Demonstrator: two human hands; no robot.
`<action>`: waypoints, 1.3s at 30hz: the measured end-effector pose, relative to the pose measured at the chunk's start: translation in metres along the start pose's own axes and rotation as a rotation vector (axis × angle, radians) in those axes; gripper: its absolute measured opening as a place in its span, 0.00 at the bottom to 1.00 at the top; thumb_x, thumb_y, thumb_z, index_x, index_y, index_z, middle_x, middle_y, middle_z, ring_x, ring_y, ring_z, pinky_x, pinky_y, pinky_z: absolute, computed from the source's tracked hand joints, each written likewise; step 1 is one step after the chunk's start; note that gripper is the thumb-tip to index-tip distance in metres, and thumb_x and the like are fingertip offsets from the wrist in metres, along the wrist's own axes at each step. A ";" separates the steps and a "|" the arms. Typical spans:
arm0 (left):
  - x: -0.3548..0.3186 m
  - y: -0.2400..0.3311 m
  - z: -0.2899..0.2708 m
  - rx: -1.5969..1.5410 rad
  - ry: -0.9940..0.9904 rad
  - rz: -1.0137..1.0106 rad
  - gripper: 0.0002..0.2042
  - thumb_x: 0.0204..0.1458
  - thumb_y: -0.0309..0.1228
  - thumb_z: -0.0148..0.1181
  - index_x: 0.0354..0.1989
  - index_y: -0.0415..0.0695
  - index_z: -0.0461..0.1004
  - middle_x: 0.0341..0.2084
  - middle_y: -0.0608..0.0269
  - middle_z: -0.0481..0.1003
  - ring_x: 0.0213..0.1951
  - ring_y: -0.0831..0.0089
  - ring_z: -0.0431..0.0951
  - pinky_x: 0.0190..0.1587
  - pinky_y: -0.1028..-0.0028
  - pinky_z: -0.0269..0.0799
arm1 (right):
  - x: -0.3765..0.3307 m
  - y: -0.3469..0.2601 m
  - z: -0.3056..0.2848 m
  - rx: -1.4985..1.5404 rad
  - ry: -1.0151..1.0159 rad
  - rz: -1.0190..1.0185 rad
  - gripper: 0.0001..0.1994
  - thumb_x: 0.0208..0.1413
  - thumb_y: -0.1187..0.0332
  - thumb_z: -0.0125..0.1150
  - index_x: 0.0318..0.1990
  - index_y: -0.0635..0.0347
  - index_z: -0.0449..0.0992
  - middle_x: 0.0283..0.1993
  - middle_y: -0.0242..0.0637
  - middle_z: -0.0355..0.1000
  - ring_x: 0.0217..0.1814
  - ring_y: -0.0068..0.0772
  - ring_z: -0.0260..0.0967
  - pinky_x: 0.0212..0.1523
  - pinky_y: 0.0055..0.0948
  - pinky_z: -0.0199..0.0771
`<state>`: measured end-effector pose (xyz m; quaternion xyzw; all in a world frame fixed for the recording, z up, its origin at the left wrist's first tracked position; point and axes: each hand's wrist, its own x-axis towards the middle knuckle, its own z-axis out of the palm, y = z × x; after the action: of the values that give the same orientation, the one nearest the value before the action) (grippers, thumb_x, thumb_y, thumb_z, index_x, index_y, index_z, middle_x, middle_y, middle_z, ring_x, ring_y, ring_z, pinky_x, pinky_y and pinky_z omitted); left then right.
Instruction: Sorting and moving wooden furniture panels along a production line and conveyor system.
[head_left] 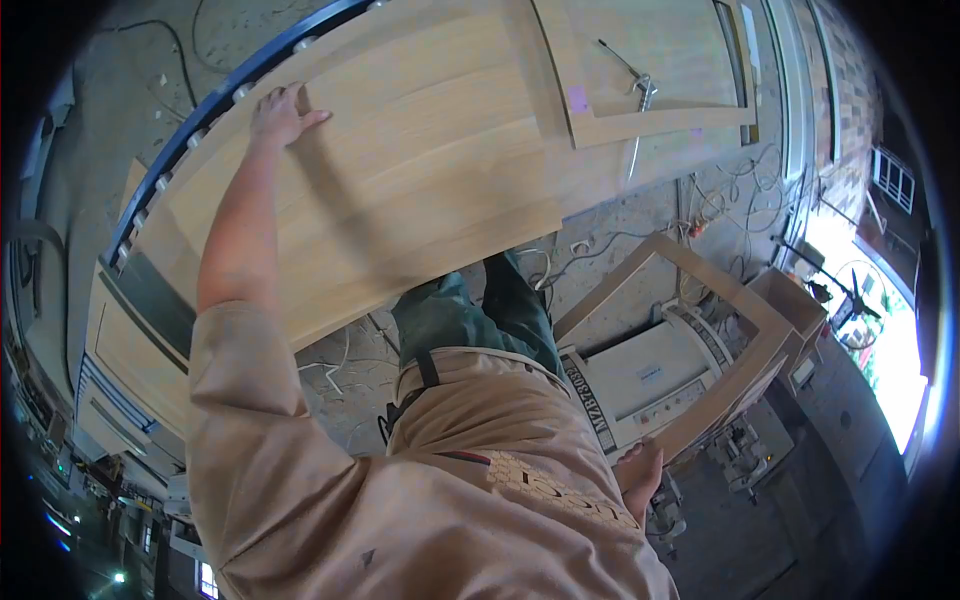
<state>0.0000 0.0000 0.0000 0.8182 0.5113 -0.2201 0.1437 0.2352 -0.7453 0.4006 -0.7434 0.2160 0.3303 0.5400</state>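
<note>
A wide light-wood panel (430,150) lies flat in front of me. My left hand (283,118) rests on it close to its far left edge, palm down with the thumb spread away from the fingers. At my right side, my right hand (640,478) is closed around the near end of a wooden frame (715,405). This frame is held off to the right, tilted, with a wide gap between its bars. Part of the right hand is hidden by my shirt.
A blue rail with white rollers (197,139) runs along the panel's left side. A metal air blow gun (645,90) lies by another wooden frame (640,125) at the far right. Cables (735,190) trail on the floor. Below the held frame stands a pale machine (650,372).
</note>
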 end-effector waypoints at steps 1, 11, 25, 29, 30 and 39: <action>0.001 -0.002 -0.002 -0.035 -0.041 0.006 0.51 0.41 0.69 0.64 0.71 0.52 0.58 0.68 0.51 0.61 0.69 0.51 0.60 0.68 0.53 0.60 | -0.006 0.003 0.003 0.009 0.049 0.024 0.23 0.69 0.47 0.47 0.53 0.59 0.69 0.36 0.30 0.68 0.37 0.27 0.67 0.39 0.29 0.71; 0.029 -0.015 0.021 -0.075 -0.024 0.021 0.49 0.41 0.70 0.64 0.67 0.48 0.62 0.65 0.50 0.65 0.67 0.51 0.64 0.66 0.52 0.62 | 0.003 0.032 0.013 0.068 0.204 0.156 0.21 0.67 0.47 0.51 0.50 0.57 0.69 0.35 0.30 0.68 0.35 0.27 0.66 0.38 0.31 0.69; -0.080 0.135 0.058 -0.158 0.273 0.336 0.32 0.55 0.35 0.56 0.71 0.49 0.59 0.51 0.47 0.74 0.52 0.51 0.75 0.57 0.46 0.67 | 0.009 0.052 0.034 0.168 0.274 0.205 0.21 0.66 0.49 0.56 0.52 0.58 0.68 0.33 0.30 0.67 0.34 0.29 0.66 0.36 0.32 0.71; -0.159 0.252 0.037 -0.352 -0.249 0.503 0.38 0.56 0.33 0.50 0.76 0.47 0.44 0.28 0.50 0.81 0.26 0.51 0.81 0.35 0.51 0.75 | 0.006 0.069 0.019 0.155 0.189 0.208 0.19 0.64 0.50 0.60 0.50 0.56 0.69 0.31 0.27 0.65 0.33 0.27 0.65 0.37 0.34 0.69; -0.169 0.267 0.043 -0.360 -0.241 0.462 0.40 0.55 0.34 0.51 0.77 0.52 0.40 0.25 0.50 0.80 0.26 0.51 0.81 0.34 0.54 0.77 | 0.007 0.076 0.013 0.076 0.214 0.211 0.19 0.64 0.51 0.60 0.49 0.56 0.69 0.31 0.27 0.65 0.33 0.27 0.64 0.37 0.33 0.69; -0.197 0.294 0.073 -0.224 -0.303 0.240 0.40 0.55 0.37 0.53 0.77 0.54 0.41 0.36 0.46 0.81 0.37 0.52 0.83 0.41 0.56 0.78 | 0.044 0.093 -0.011 0.089 0.290 0.253 0.15 0.65 0.57 0.59 0.46 0.60 0.71 0.28 0.28 0.64 0.28 0.25 0.63 0.30 0.27 0.66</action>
<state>0.1736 -0.3143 0.0402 0.8099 0.4039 -0.2635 0.3339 0.2053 -0.7838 0.3093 -0.7254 0.3976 0.2753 0.4898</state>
